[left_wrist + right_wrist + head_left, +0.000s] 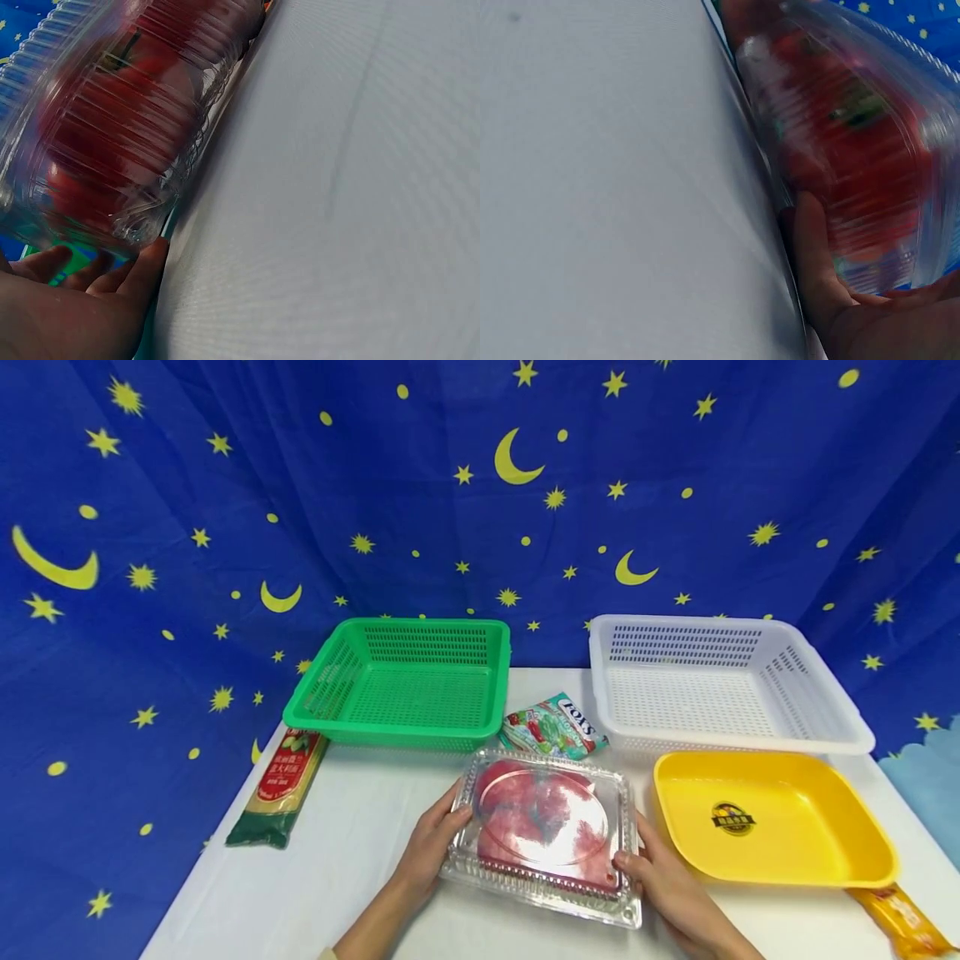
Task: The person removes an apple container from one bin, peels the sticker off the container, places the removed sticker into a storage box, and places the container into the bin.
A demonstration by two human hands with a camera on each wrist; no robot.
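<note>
A clear plastic clamshell box (pixel 543 893) with a ribbed rim sits low over the near middle of the white table. Red tomatoes (pixel 540 818) with green stems show through its lid and walls, also in the left wrist view, where one tomato (pixel 120 127) fills the side. My left hand (pixel 431 843) grips the box's left edge, thumb on the lid's rim. On the opposite edge my right hand (pixel 667 877) holds it the same way, fingers partly hidden behind the wall. The right wrist view shows the right hand (pixel 885 322) against the box's corner.
Behind stand a green basket (pixel 412 735) at left and a white basket (pixel 735 739) at right, a Fox's candy bag (pixel 551 731) between them. A yellow tray (pixel 787 835) is beside my right hand, overlapping an orange packet (pixel 903 922). A pasta packet (pixel 277 785) lies at left.
</note>
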